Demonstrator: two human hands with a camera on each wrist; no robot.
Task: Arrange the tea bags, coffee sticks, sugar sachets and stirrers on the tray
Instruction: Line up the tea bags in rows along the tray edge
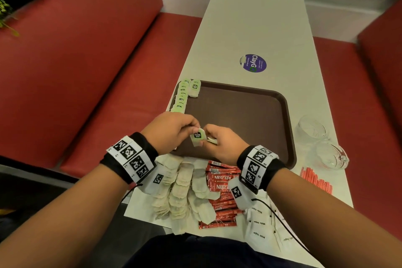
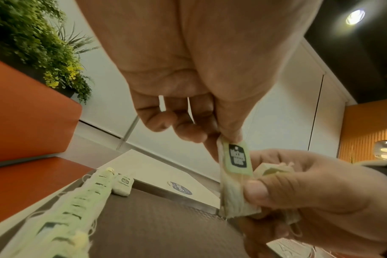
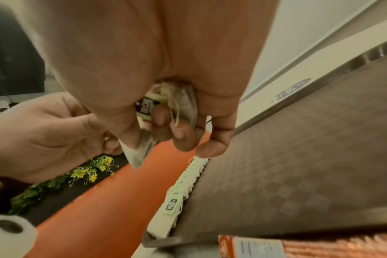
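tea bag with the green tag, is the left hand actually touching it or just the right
Touching. The left wrist view shows the left hand pinching the tea bag at its top, while the right hand holds it lower down.

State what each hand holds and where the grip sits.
Left hand pinches the tea bag by its top edge; right hand grips its lower end.

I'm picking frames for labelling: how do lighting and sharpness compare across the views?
Head view: dim and warm, tea bag label readable. Left wrist view: ceiling light glares, near row of tea bags blurred. Right wrist view: right hand soft, edges smeared.
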